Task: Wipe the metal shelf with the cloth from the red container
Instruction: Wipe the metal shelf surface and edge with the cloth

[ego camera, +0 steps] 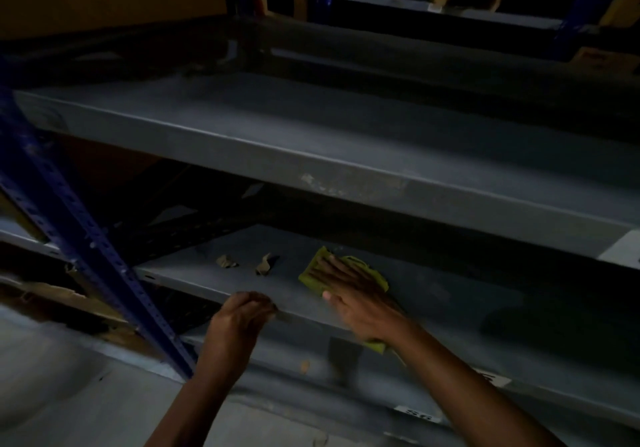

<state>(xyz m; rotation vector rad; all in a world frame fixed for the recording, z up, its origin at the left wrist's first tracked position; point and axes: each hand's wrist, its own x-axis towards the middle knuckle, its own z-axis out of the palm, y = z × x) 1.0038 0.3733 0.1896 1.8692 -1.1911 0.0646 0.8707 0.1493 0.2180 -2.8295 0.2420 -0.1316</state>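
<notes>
**Wiping the lower shelf with a soft green cloth**

Pressing flat on the cloth [313,273], the right hand [356,294] has its fingers spread straight over the fabric, which lies on the metal shelf [450,294] a little behind that shelf's front edge. The left hand [242,311] is apart from it, with fingers curled over the front edge of the same shelf, to the left of the cloth, apparently as a brace. So the hands work separately: one lies open on the cloth, the other grips the shelf lip.

The cloth looks thin, limp and light. It bunches at its near end under the wrist, and a corner pokes out beyond the fingertips. It will probably follow the palm only while pressure is kept on it, and it may fold or slip out if the push is light. A flat palm in the middle of the fabric seems the best hold, with fingers spread to keep it open.

Two small brown scraps [227,261] lie on the shelf to the left of the cloth, and the wipe could sweep them along. A blue perforated upright [90,249] stands at the shelf's left end. The light is dim, so any dust is hard to judge.
</notes>
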